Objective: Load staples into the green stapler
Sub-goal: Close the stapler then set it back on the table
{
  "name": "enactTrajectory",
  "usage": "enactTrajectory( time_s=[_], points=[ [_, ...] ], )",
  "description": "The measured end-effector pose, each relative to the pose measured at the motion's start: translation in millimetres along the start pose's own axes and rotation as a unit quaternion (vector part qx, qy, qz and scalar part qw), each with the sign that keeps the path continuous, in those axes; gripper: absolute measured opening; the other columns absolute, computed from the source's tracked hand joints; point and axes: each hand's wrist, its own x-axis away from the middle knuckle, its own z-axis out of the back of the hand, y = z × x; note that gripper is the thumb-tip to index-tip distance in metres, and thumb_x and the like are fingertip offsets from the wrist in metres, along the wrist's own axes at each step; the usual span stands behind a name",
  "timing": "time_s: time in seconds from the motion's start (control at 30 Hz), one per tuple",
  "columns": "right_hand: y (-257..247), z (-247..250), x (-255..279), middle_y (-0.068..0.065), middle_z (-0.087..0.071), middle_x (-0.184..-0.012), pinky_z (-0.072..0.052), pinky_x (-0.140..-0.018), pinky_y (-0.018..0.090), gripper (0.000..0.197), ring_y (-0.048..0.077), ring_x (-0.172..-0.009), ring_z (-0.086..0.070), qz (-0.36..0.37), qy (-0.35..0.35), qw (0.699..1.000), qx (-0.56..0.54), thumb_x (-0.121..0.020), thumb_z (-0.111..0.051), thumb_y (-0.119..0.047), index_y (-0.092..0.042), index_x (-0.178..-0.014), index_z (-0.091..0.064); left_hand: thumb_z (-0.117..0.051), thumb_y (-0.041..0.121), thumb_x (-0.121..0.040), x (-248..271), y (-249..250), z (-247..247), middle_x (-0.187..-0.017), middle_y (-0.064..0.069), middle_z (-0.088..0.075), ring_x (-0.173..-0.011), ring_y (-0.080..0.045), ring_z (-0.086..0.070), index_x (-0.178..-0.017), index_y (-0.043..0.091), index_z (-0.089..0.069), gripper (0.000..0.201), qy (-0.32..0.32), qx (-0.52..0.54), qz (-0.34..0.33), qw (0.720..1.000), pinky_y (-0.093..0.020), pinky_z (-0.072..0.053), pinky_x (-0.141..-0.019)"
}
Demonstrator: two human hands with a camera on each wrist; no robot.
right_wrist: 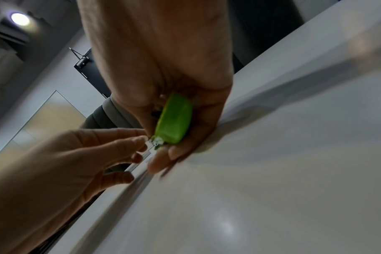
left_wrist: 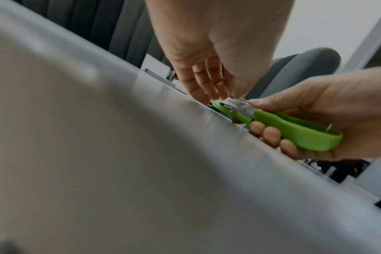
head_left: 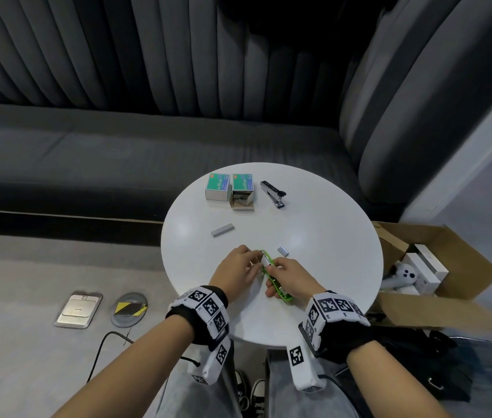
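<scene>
My right hand (head_left: pixel 291 280) is wrapped around the green stapler (left_wrist: pixel 294 130): my thumb lies on top and my other fingers curl under it, with their tips just touching the white table (head_left: pixel 314 236). The back end of the stapler sits deep in my palm, and the shiny metal front pokes out past my fingertips, toward my left hand (head_left: pixel 235 267). My left fingers (left_wrist: pixel 205 84) are bent down to that metal front and their tips are right at it. I think they are pinching a little strip of staples there, but the pictures are too blurry for me to be sure, so I cannot tell if they hold anything. I think I am at the part where the staples slide into the metal track. To do it well, I should keep my right hand very still and squeeze only the green part, so my thumb does not block the opening. My left fingertips should line the strip up straight with the track and push it in slowly, legs down. More staples are out past my fingertips: a long staple strip (head_left: pixel 222 229) beyond my left hand and a short staple piece (head_left: pixel 283 251) just beyond my right hand, with two staple boxes (head_left: pixel 229 191) farther off.
</scene>
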Motion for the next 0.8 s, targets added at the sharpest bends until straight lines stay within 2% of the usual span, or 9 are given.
enactTrajectory(
  time_s=[0.07, 0.17, 0.37, 0.5, 0.57, 0.67, 0.73, 0.8],
  points=[
    [0, 0, 0, 0.007, -0.053, -0.064, -0.04, -0.046, 0.025, 0.021, 0.022, -0.052, -0.058, 0.0, 0.003, 1.0, -0.004, -0.097, -0.04, -0.016, -0.012, -0.078, -0.049, -0.048, 0.015, -0.091, -2, 2, 1, -0.105, -0.016, -0.057, -0.096, -0.027, -0.056, -0.115, 0.009, -0.059, 0.027, 0.004, 0.023, 0.003, 1.0, -0.032, -0.043, -0.086],
    [1, -1, 0, 0.007, -0.053, -0.064, -0.04, -0.046, 0.024, 0.019, 0.021, -0.053, -0.057, 0.001, 0.006, 1.0, -0.005, -0.097, -0.04, -0.016, -0.011, -0.081, -0.05, -0.046, 0.016, -0.092, -2, 0, 2, -0.107, -0.015, -0.057, -0.099, -0.027, -0.055, -0.118, 0.011, -0.058, 0.029, -0.002, 0.01, 0.001, 1.0, -0.032, -0.042, -0.087],
    [1, 1, 3, 0.008, -0.051, -0.067, -0.039, -0.044, 0.022, 0.023, 0.02, -0.052, -0.056, 0.007, -0.01, 0.999, -0.039, -0.098, -0.038, -0.014, -0.012, -0.078, -0.049, -0.037, 0.023, -0.095, 4, -5, -2, -0.119, -0.008, -0.051, -0.113, -0.023, -0.045, -0.135, 0.023, -0.039, 0.039, -0.043, -0.105, -0.014, 0.993, -0.036, -0.045, -0.086],
    [3, 6, 3, 0.01, -0.052, -0.073, -0.04, -0.053, 0.025, 0.015, 0.021, -0.06, -0.056, 0.002, -0.045, 0.995, -0.093, -0.099, -0.035, -0.01, -0.005, -0.1, -0.049, -0.036, 0.021, -0.096, 5, -8, -1, -0.118, -0.007, -0.051, -0.111, -0.022, -0.046, -0.136, 0.029, -0.036, 0.041, -0.042, -0.127, -0.032, 0.99, -0.036, -0.044, -0.082],
    [4, 9, 4, 0.01, -0.054, -0.075, -0.043, -0.053, 0.023, 0.016, 0.02, -0.063, -0.058, 0.002, -0.064, 0.992, -0.108, -0.098, -0.035, -0.008, -0.006, -0.108, -0.048, -0.04, 0.021, -0.095, 3, -10, 0, -0.119, -0.006, -0.052, -0.104, -0.021, -0.052, -0.138, 0.026, -0.033, 0.044, -0.01, -0.066, -0.012, 0.998, -0.034, -0.045, -0.084],
    [5, 13, 6, 0.01, -0.054, -0.076, -0.044, -0.055, 0.022, 0.023, 0.018, -0.063, -0.056, 0.002, -0.098, 0.988, -0.122, -0.098, -0.036, -0.006, -0.008, -0.116, -0.05, -0.051, 0.021, -0.091, 0, -12, 4, -0.122, -0.007, -0.053, -0.089, -0.018, -0.055, -0.138, 0.018, -0.031, 0.052, 0.03, 0.102, 0.052, 0.993, -0.031, -0.046, -0.087],
    [6, 17, 5, 0.009, -0.055, -0.075, -0.047, -0.057, 0.022, 0.027, 0.017, -0.063, -0.056, 0.0, -0.12, 0.985, -0.125, -0.097, -0.039, -0.007, -0.008, -0.12, -0.052, -0.057, 0.02, -0.087, -1, -14, 7, -0.127, -0.006, -0.052, -0.093, -0.016, -0.056, -0.137, 0.017, -0.035, 0.054, -0.003, 0.168, 0.055, 0.984, -0.026, -0.045, -0.088],
    [5, 21, 5, 0.008, -0.054, -0.073, -0.049, -0.054, 0.022, 0.027, 0.016, -0.063, -0.056, -0.002, -0.134, 0.984, -0.118, -0.096, -0.044, -0.008, -0.006, -0.12, -0.055, -0.06, 0.018, -0.086, -1, -17, 10, -0.126, -0.003, -0.055, -0.095, -0.014, -0.056, -0.131, 0.019, -0.045, 0.048, -0.05, 0.174, 0.038, 0.983, -0.018, -0.043, -0.085]
  ],
)
